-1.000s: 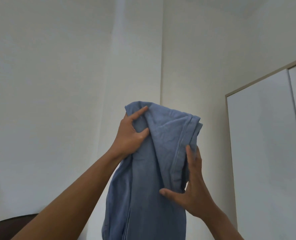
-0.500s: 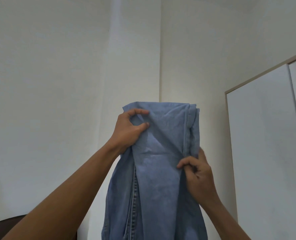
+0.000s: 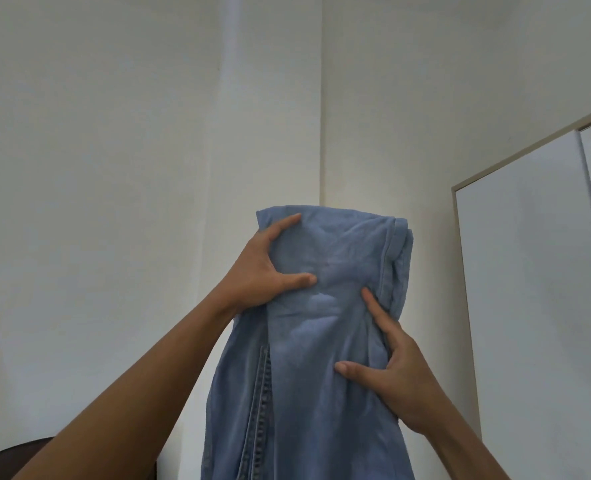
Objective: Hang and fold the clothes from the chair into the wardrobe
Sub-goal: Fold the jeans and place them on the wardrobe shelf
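Denim jeans (image 3: 304, 410), seemingly one pair, hang clutched in two grips: left hand (image 3: 264, 270) up top, right hand (image 3: 396, 374) lower.

The jeans (image 3: 321, 358) hang in the middle of the view and run down to 6 o'clock, in front of the wall corner (image 3: 322, 98) at 12 o'clock. The left hand (image 3: 262, 268) holds their top at the 9 o'clock side, thumb on the near face. The right hand (image 3: 391, 372) holds the 3 o'clock edge lower down, forefinger and thumb on the near face. The wardrobe (image 3: 529, 271) stands behind at 3 o'clock, apart from the jeans. A chair (image 3: 10, 459) shows at 7 o'clock, behind the left forearm.
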{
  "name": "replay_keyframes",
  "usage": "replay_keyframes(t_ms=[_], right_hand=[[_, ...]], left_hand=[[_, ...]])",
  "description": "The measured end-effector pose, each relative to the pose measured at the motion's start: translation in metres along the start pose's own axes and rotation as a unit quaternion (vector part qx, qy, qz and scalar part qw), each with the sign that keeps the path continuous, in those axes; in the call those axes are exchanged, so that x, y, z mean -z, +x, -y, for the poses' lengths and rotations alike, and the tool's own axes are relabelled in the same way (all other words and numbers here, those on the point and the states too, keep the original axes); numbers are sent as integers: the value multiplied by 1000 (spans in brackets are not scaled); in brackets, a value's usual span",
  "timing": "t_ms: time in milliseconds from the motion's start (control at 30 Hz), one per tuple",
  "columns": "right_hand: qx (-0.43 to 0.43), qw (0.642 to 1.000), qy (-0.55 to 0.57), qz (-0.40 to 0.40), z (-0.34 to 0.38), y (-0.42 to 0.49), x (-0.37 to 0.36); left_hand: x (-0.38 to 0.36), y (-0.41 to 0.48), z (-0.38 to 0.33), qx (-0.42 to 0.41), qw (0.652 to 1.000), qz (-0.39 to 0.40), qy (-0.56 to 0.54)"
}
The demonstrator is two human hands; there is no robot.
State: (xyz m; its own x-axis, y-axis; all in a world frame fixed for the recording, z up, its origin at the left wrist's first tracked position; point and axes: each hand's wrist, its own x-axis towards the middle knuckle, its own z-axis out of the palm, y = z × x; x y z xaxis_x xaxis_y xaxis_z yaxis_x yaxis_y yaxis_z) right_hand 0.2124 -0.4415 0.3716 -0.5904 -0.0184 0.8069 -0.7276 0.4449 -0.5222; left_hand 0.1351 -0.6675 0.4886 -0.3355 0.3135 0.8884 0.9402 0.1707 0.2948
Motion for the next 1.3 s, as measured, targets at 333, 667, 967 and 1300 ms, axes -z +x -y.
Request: replay_keyframes(t_ms=[333, 667, 967, 1300], right_hand=[[47, 998, -18, -31, 26, 29, 3], [46, 999, -1, -20, 42, 72, 12], [-69, 995, 71, -18, 27, 77, 17], [-169, 968, 184, 4, 27, 76, 39]], left_hand=[[1, -5, -14, 14, 982, -177, 59], [-18, -77, 26, 307, 922, 47, -232], [-25, -74, 23, 231, 940, -24, -249], [-34, -66, 30, 235, 908, -143, -316]])
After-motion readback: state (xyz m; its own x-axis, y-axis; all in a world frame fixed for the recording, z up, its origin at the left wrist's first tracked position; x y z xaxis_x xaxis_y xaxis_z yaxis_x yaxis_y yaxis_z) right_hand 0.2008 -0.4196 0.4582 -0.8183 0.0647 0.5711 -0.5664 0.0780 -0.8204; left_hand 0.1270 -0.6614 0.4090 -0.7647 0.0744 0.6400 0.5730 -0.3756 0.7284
